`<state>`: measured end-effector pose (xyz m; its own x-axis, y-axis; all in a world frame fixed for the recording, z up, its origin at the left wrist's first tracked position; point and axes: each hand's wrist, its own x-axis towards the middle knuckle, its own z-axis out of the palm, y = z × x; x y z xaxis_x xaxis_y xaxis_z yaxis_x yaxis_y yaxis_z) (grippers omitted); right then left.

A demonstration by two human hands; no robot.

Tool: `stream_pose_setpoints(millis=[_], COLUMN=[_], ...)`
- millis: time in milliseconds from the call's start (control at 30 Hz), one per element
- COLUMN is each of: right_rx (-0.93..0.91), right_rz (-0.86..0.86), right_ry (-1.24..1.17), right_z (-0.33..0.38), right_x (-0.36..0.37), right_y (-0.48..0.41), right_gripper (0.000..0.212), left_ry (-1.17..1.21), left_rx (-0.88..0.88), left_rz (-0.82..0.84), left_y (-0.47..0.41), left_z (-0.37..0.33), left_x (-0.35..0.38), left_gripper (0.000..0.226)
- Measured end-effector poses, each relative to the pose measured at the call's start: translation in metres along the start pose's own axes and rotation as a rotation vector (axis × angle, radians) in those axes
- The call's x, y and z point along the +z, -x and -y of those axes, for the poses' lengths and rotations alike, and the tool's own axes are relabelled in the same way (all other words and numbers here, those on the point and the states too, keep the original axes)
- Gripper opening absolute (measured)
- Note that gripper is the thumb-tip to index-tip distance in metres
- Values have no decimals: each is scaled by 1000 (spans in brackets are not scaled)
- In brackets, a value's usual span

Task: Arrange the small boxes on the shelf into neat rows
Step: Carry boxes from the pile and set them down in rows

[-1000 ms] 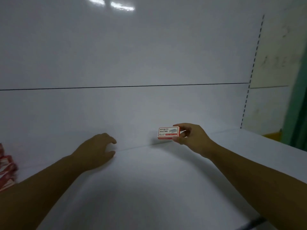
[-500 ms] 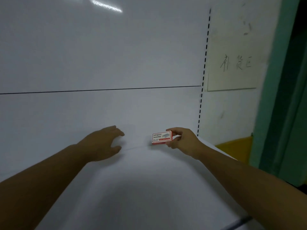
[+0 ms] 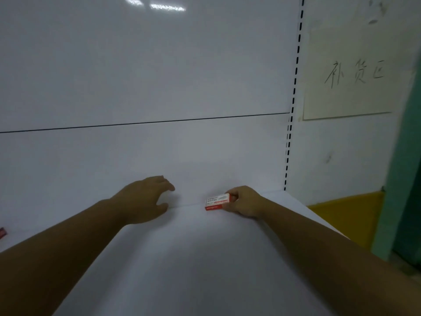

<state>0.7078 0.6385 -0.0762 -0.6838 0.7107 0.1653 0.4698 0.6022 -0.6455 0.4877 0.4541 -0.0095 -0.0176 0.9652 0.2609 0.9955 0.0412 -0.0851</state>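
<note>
A small red-and-white box [image 3: 216, 201] sits at the back of the white shelf [image 3: 205, 258], against the rear panel. My right hand [image 3: 245, 201] pinches its right end with curled fingers. My left hand [image 3: 145, 199] hovers to the left of the box with fingers loosely spread, holding nothing, about a hand's width away from it. At the far left edge a sliver of another red box [image 3: 2, 232] shows.
The shelf's white back panel [image 3: 148, 87] rises behind the hands. A slotted upright [image 3: 292, 106] marks the shelf's right end. Beyond it are a wall with a handwritten paper sign [image 3: 350, 74], a yellow band [image 3: 346, 215] and a green frame [image 3: 401, 156].
My right hand has carried the box down to the shelf's back edge. The view swung right, so the pile of red boxes at the left has nearly left the frame.
</note>
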Motion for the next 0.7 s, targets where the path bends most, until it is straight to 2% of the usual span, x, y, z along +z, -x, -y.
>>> stream_pose_setpoints(millis=[167,333,567,633,700], right_rx=[23,100,152,124,82], right_rz=[6,-114,-270,-248,-150], right_ry=[230,406,610,685,698], right_z=[1,2,34,54,88], right_x=[1,11,24,34,52], right_y=[-13,-13,13,22,28], right_gripper=[33,39,27,26,35], left_ry=[-2,20,31,27,34], left_rx=[-7,-30,-97,-130,-174], left_rz=[17,25,93,127,150], left_y=[12,29,86,113,147], left_z=[7,16,44,58,77], left_x=[5,10,2,-3,-11], left_gripper=[50,50,54,55,58])
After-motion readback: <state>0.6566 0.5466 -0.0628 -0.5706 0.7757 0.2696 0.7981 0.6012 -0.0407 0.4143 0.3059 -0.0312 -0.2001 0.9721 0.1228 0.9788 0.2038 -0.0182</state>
